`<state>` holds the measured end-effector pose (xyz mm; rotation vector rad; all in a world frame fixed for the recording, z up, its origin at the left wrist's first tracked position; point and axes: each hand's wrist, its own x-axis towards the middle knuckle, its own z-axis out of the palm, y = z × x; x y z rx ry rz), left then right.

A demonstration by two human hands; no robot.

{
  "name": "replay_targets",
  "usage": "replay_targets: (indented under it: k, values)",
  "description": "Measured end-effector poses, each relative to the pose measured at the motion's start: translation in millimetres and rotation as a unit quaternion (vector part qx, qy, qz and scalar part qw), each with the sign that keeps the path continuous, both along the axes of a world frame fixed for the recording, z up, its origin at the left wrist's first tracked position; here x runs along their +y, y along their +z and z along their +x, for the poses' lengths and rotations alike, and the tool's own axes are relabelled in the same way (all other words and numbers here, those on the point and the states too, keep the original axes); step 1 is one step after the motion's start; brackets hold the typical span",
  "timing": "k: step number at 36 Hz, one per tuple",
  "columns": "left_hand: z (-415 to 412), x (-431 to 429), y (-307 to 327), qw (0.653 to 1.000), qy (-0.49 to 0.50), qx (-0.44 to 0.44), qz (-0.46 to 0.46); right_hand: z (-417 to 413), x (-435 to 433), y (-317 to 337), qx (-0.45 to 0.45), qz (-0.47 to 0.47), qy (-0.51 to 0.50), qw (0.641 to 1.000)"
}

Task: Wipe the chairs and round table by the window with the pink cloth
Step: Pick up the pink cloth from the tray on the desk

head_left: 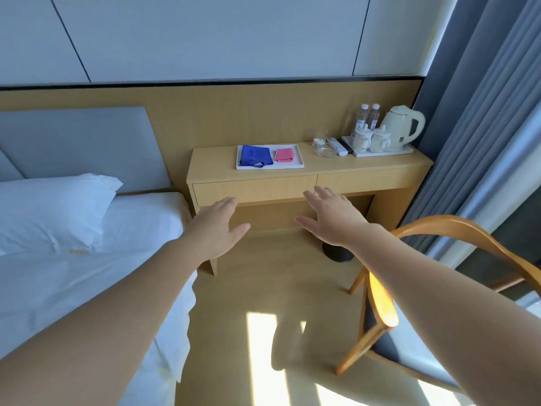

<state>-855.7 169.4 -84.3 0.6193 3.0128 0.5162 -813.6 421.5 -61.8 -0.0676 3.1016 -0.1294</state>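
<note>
Pale grey wall panels [205, 33] stood above a light wood wainscot [234, 112]; a long light wood console desk with two drawers [366, 168] sat against it; a white-sheeted bed [58, 273] lay beside; blue-grey pleated curtains [483, 112] hung nearby; sunlight patched the pale wooden floor [263, 288].
</note>
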Motion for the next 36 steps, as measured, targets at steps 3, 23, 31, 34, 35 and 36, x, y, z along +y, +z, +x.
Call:
replay_targets:
  k: [3, 23, 31, 34, 35, 36]
  values:
    - [-32, -5, -1, 1.000, -0.009, -0.002, -0.014, -29, -4, -3, -0.003, 0.001, -0.010, 1.000]
    - [-189, 33, -26, 0.999, -0.015, -0.034, -0.012, -190, 33, -35, -0.044, -0.018, -0.029, 0.998]
    - [-279, 83, -28, 0.999, 0.010, -0.037, -0.003, -290, 76, -41, -0.050, -0.024, -0.006, 0.998]
    - [-307, 103, -28, 0.999, 0.021, -0.043, 0.003, -323, 94, -41, -0.060, -0.025, 0.004, 0.998]
    - [-315, 110, -28, 0.999, 0.024, -0.043, 0.005, -334, 100, -42, -0.063, -0.024, 0.008, 0.998]
    - [-323, 115, -29, 0.999, 0.027, -0.043, 0.006, -344, 105, -42, -0.065, -0.021, 0.012, 0.998]
